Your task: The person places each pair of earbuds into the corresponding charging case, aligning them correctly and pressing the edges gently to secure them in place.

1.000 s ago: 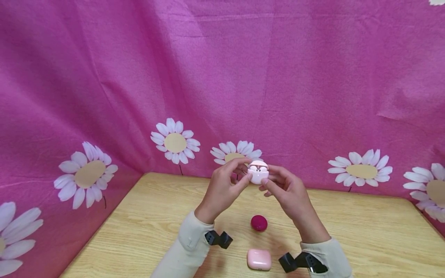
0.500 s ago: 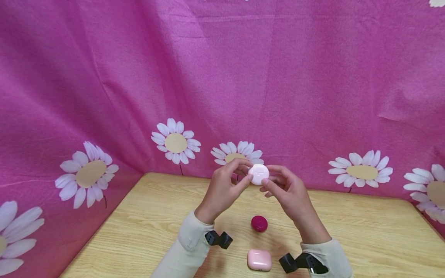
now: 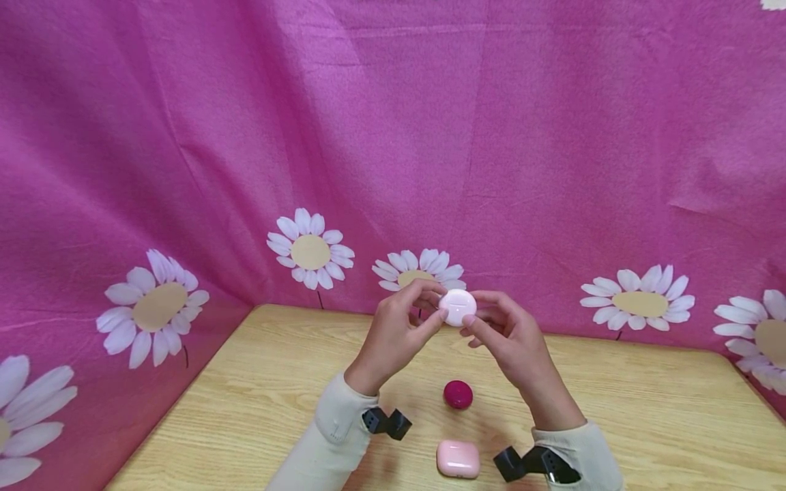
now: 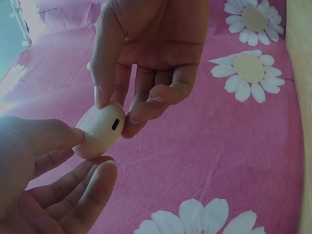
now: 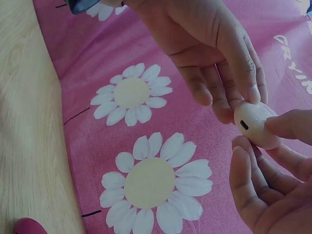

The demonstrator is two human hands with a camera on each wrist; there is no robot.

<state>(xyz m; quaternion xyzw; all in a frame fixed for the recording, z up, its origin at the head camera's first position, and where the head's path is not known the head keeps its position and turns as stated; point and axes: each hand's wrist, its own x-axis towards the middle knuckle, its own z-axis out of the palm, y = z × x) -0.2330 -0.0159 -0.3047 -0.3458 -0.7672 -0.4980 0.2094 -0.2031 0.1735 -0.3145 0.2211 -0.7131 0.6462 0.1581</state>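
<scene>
A small pale pink earbud case point(image 3: 457, 308), its lid down, is held up between both hands above the far part of the table. My left hand point(image 3: 393, 331) pinches its left side between thumb and fingers. From the other side, my right hand point(image 3: 516, 341) holds it the same way, thumb on the front face. A dark charging port point(image 4: 115, 124) shows on the underside of the case in the left wrist view. Below the hands, a round magenta case point(image 3: 458, 395) and a glossy pink earbud case point(image 3: 458, 459) lie on the table.
The light wooden table point(image 3: 258, 395) reaches back to a magenta cloth point(image 3: 522, 150) printed with white daisies, which also hangs along the left. Black camera mounts point(image 3: 387, 423) sit on both wrists over cream sleeves point(image 3: 328, 436).
A second ago the case's lid stood up with white earbuds visible inside; by half a second ago it was down. Both hands keep nearly the same place and hold.
</scene>
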